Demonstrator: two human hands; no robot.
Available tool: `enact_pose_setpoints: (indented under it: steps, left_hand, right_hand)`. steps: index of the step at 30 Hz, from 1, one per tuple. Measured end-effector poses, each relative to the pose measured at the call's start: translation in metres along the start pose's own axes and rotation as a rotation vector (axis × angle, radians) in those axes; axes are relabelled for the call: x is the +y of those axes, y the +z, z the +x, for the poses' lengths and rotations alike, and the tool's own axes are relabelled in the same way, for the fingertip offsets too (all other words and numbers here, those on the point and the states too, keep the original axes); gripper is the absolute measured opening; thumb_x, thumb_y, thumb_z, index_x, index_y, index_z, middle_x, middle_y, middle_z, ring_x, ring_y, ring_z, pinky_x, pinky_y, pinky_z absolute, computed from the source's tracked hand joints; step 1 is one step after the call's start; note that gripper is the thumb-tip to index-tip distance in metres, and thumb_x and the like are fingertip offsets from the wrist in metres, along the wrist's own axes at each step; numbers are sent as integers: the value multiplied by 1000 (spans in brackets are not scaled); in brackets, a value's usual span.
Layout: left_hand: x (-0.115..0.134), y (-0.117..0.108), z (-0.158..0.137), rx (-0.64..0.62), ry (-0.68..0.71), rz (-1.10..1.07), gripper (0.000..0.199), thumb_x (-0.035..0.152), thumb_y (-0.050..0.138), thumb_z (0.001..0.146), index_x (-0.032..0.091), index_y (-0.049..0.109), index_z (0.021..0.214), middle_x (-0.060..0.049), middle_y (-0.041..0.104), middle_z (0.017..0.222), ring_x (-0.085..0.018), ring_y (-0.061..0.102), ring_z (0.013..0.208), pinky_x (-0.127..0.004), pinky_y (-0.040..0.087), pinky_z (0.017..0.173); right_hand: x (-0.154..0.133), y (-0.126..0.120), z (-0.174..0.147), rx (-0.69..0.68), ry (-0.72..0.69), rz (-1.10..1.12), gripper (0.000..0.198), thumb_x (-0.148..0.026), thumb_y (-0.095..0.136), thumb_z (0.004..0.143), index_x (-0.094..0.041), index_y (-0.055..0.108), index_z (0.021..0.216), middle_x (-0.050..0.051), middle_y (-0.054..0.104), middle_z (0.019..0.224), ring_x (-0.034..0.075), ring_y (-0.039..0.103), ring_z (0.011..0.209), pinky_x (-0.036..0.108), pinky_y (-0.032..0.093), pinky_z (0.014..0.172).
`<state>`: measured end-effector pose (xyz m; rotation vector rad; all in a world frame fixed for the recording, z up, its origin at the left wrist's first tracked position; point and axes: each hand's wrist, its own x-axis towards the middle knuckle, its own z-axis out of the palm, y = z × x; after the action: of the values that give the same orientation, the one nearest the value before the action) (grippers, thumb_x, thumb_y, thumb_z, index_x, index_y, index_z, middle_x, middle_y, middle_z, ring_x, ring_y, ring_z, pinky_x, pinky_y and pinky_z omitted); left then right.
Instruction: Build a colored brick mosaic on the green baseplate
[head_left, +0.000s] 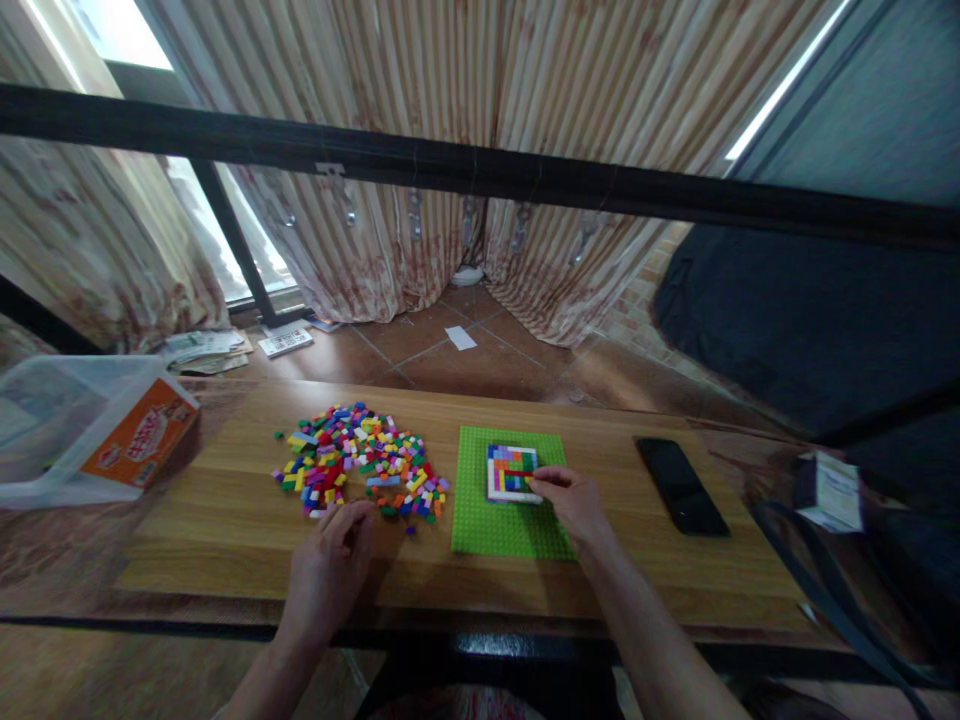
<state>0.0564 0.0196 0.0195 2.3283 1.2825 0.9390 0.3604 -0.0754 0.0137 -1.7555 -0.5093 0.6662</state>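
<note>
On the green baseplate point(472, 530) sits a small square build point(513, 500) with a white border and rows of coloured bricks inside it. My right hand point(570, 500) reaches over its right edge, fingertips pinched on a narrow red brick point(517, 473) at the build's top surface. Whether that brick is pressed down is too small to tell. My left hand point(334, 550) rests at the near edge of a loose pile of toy bricks point(360, 455), its fingers curled together. What they hold, if anything, is hidden.
A black phone point(681, 487) lies on the wooden table point(225, 520), right of the baseplate. A clear plastic bin point(67, 420) with an orange label stands at the left end. A dark bar point(450, 170) crosses in front of the curtains. At the right is a small box point(836, 490).
</note>
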Motion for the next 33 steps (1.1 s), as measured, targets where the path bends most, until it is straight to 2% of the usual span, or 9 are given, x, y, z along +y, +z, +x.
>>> enact_pose_setpoints:
  steps: [6,11,17,21,24,26,28,30,33]
  left_hand:
    - [-2,-4,-1,5,12,-19,26,37,46,91,20,65,88,-4,70,82,-16,65,71,-25,50,65]
    - [-2,-2,-2,32,9,-30,27,38,47,90,20,66,87,-4,70,80,-16,65,69,-26,51,64]
    - [-17,-17,-5,50,-106,-44,29,42,47,88,20,66,87,-5,71,84,-17,66,70,-27,52,65]
    - [-42,-31,-9,107,-259,27,28,41,49,86,19,67,91,-5,69,83,-18,64,69,-30,52,68]
    - [-59,-36,-6,162,-365,122,29,34,49,84,18,66,99,-8,67,94,-20,65,76,-33,54,74]
    - [-67,-36,1,211,-364,180,33,30,48,83,15,64,108,-12,64,108,-24,65,92,-38,53,86]
    - [-74,-33,10,244,-325,231,39,28,47,84,13,61,117,-16,60,119,-28,59,111,-43,48,98]
    - [-78,-28,17,233,-296,263,42,26,46,85,13,58,124,-16,57,128,-30,52,121,-46,43,105]
    - [-85,-20,21,162,-279,295,45,23,43,87,14,55,129,-16,55,134,-30,50,124,-47,42,107]
  right_hand:
    - [-9,4,1,4,149,9,24,-33,74,44,-18,66,61,-2,60,53,14,51,54,25,33,50]
    - [-15,5,0,8,156,-4,21,-30,72,44,-17,66,59,-2,59,51,13,50,52,24,31,49]
    - [-17,-2,-7,40,105,-7,29,-38,75,44,-17,67,63,0,61,55,15,52,55,26,35,51]
    - [-16,3,-26,118,-71,-17,29,-44,71,58,-18,67,69,3,67,68,19,60,67,31,45,61]
    - [-21,22,-47,-52,-237,-151,25,-43,64,72,-20,70,79,5,71,81,21,64,77,34,48,74]
    - [-26,39,-60,-197,-361,-275,22,-38,58,80,-21,71,85,5,71,88,21,64,82,34,48,78]
    - [-29,57,-67,-287,-463,-400,22,-31,52,85,-22,71,88,5,71,90,20,64,84,33,47,79]
    - [-30,72,-67,-315,-521,-519,23,-24,48,86,-20,71,91,6,70,90,20,64,85,33,46,80]
    - [-25,87,-62,-311,-555,-677,26,-16,46,86,-18,70,94,8,69,93,21,63,88,32,45,82]
